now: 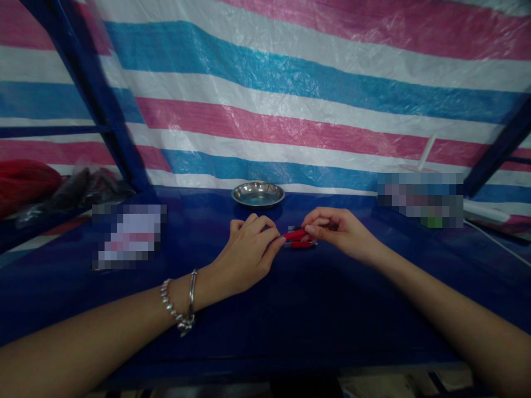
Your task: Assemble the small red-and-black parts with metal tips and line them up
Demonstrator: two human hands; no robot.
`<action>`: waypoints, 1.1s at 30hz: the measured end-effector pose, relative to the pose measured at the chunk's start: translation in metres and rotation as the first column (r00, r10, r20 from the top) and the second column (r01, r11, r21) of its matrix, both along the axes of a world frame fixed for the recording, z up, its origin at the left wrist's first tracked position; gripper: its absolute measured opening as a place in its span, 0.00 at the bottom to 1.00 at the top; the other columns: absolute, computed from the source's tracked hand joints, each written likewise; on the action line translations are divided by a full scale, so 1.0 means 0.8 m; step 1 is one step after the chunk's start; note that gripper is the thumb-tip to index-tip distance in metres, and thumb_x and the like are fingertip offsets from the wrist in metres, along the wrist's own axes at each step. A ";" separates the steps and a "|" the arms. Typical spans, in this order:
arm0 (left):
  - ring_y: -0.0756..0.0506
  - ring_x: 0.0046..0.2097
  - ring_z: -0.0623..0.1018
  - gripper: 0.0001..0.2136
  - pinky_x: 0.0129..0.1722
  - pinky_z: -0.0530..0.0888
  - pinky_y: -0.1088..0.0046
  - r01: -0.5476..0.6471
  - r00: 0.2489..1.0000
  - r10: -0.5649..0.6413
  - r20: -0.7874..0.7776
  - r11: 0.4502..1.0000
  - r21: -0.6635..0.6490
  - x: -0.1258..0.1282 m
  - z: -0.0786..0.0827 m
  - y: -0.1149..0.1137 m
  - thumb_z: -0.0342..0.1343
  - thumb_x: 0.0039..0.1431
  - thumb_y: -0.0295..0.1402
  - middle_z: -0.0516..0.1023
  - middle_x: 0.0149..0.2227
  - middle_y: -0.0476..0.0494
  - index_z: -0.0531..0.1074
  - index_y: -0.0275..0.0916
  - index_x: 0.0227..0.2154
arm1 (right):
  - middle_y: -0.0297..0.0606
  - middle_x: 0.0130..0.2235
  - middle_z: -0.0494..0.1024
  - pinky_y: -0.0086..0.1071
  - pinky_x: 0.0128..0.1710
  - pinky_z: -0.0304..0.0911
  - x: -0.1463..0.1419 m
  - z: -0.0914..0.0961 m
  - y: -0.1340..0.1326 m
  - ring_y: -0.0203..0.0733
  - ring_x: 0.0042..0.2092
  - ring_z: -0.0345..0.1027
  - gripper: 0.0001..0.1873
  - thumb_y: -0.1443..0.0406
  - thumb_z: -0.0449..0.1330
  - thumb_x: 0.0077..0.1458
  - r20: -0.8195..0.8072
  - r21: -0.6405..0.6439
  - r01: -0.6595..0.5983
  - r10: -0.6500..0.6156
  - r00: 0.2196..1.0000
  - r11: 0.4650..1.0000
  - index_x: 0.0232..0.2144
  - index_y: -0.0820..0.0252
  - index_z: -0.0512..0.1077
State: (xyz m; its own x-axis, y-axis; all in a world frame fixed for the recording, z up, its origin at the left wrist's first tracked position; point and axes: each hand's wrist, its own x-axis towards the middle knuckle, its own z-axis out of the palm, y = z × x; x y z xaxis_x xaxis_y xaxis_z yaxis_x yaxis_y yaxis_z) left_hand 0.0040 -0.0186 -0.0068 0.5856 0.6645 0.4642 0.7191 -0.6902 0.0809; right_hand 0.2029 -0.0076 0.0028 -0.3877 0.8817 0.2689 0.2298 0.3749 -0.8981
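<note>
A short red pen is held level between my two hands above the blue table. My left hand, with silver bracelets on its wrist, pinches the pen's left end between thumb and fingers. At the other end my right hand is closed on it, with the fingertips partly covering the pen. Just below lies another red pen with a clear tip, close to the right fingers. A small dark and clear end shows behind the held pen; what it belongs to is hidden.
A shiny round metal dish stands at the table's back edge. Blurred-out packages lie at left and right. Blue metal posts frame both sides, with a striped plastic sheet behind. A white cable runs at the right.
</note>
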 end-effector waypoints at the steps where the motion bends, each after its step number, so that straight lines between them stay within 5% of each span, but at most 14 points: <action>1: 0.46 0.39 0.64 0.11 0.35 0.56 0.67 0.001 1.000 -0.001 0.000 1.000 -0.001 0.000 0.000 0.000 0.42 0.61 0.33 0.69 0.37 0.47 0.69 0.39 0.31 | 0.33 0.26 0.73 0.29 0.31 0.62 0.000 0.000 0.000 0.33 0.28 0.68 0.08 0.62 0.58 0.45 0.013 0.014 0.009 -0.010 1.000 1.000 0.27 0.61 0.65; 12: 0.45 0.41 0.65 0.11 0.37 0.57 0.65 0.037 0.999 -0.038 -0.037 0.999 -0.026 0.000 0.005 -0.003 0.42 0.60 0.33 0.68 0.38 0.45 0.68 0.37 0.30 | 0.34 0.25 0.72 0.28 0.26 0.58 0.009 -0.002 0.008 0.33 0.26 0.65 0.05 0.64 0.56 0.47 0.196 0.236 0.118 -0.166 0.967 0.965 0.27 0.61 0.66; 21: 0.42 0.42 0.64 0.07 0.38 0.57 0.62 0.143 0.966 -0.130 -0.221 0.989 0.044 -0.002 0.011 -0.008 0.47 0.55 0.32 0.65 0.42 0.41 0.69 0.37 0.29 | 0.32 0.21 0.68 0.25 0.22 0.50 0.020 0.006 0.000 0.31 0.23 0.59 0.04 0.68 0.53 0.49 0.667 0.319 -0.049 -0.188 0.721 0.947 0.25 0.60 0.66; 28: 0.41 0.41 0.63 0.08 0.38 0.58 0.62 0.157 0.953 -0.143 -0.268 0.987 0.032 -0.002 0.009 -0.008 0.50 0.53 0.36 0.65 0.42 0.41 0.68 0.37 0.30 | 0.35 0.26 0.71 0.25 0.26 0.51 0.026 0.006 0.000 0.33 0.27 0.61 0.04 0.70 0.53 0.46 0.812 0.245 -0.060 -0.171 0.559 0.968 0.27 0.60 0.67; 33: 0.42 0.41 0.63 0.06 0.38 0.58 0.63 0.163 0.953 -0.152 -0.261 0.986 0.022 -0.002 0.008 -0.009 0.50 0.53 0.33 0.64 0.42 0.41 0.67 0.37 0.31 | 0.36 0.28 0.71 0.25 0.28 0.53 0.027 0.003 0.002 0.34 0.28 0.63 0.07 0.72 0.51 0.46 0.840 0.213 -0.044 -0.160 0.518 0.976 0.27 0.60 0.67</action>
State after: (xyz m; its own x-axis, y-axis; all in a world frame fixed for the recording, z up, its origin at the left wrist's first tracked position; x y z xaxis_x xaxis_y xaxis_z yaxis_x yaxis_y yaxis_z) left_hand 0.0028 -0.0256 -0.0004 0.7846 0.5370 0.3098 0.5935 -0.7951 -0.1249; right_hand 0.2242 -0.0057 0.0053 -0.4691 0.8831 -0.0038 0.8699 0.4613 -0.1747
